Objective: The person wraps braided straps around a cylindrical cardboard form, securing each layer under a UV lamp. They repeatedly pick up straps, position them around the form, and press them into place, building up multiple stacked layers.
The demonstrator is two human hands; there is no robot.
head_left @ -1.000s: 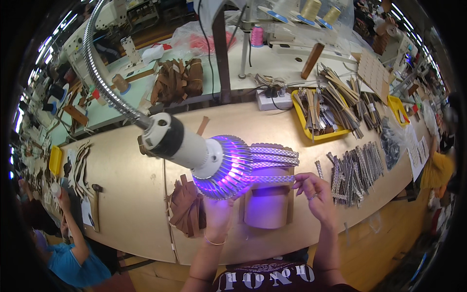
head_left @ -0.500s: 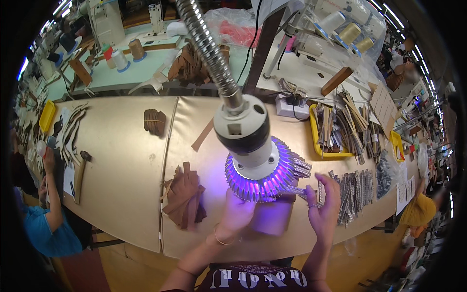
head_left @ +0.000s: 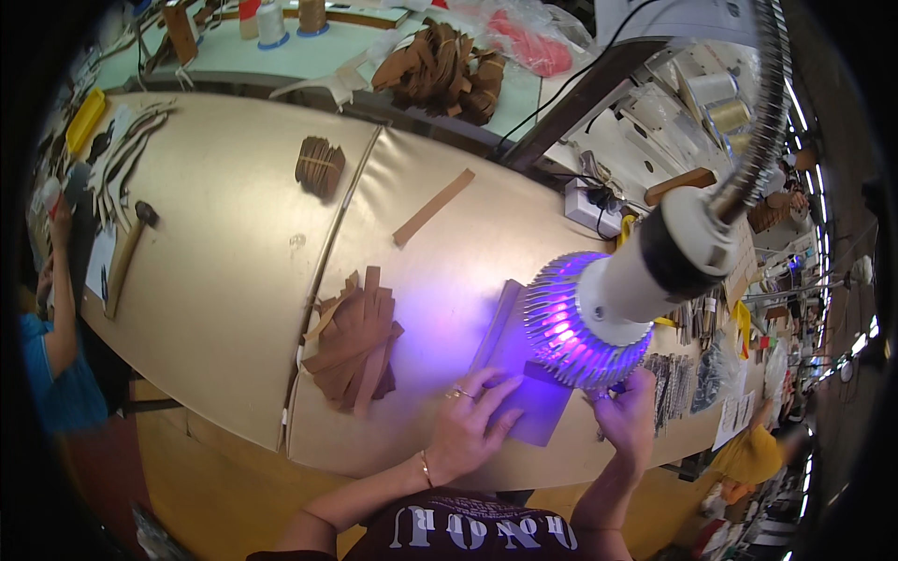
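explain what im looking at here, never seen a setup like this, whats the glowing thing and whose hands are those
This is one picture from a wide fisheye camera worn on a person's head, looking down at their own work, which is why straight edges bend. No robot is involved: the two bare hands belong to the wearer. The left hand lies flat on a dark rectangular pad. The right hand is partly hidden under the lamp, so what it grips cannot be told. The glowing thing is a lamp on a bendy metal neck, shining violet light downward. On the tan worktable lie a pile of brown leather strips, a single strip, a small brown stack and a hammer.
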